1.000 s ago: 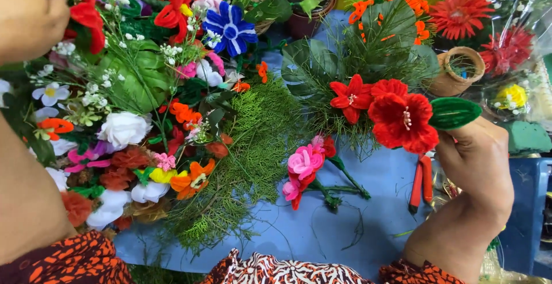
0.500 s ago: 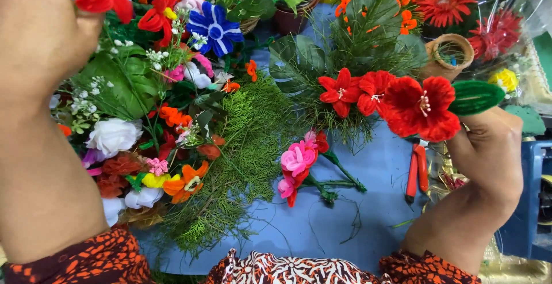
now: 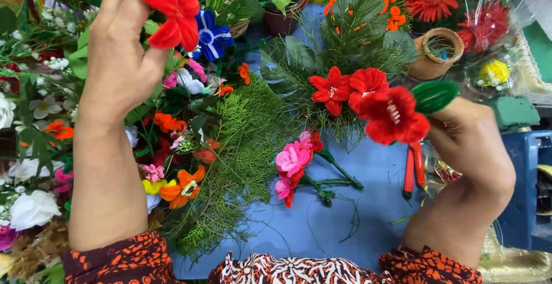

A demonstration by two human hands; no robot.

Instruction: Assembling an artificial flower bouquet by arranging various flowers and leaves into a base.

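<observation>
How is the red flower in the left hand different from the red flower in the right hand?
The left hand holds its red flower alone and raised, showing no centre; the right hand holds its red flower beside a green leaf, its pale centre facing the camera. The first is sharp, the second slightly blurred. Both look fuzzy and artificial.

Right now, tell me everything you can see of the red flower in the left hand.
The red flower is artificial, with fuzzy, velvety bright red petals spread wide, one hanging downward. The left hand pinches it from its left side, fingertips against the petals, holding it raised above the heap of mixed flowers. Its stem and centre are hidden. A blue and white flower lies just behind it to the right; whether they touch cannot be told.
</observation>
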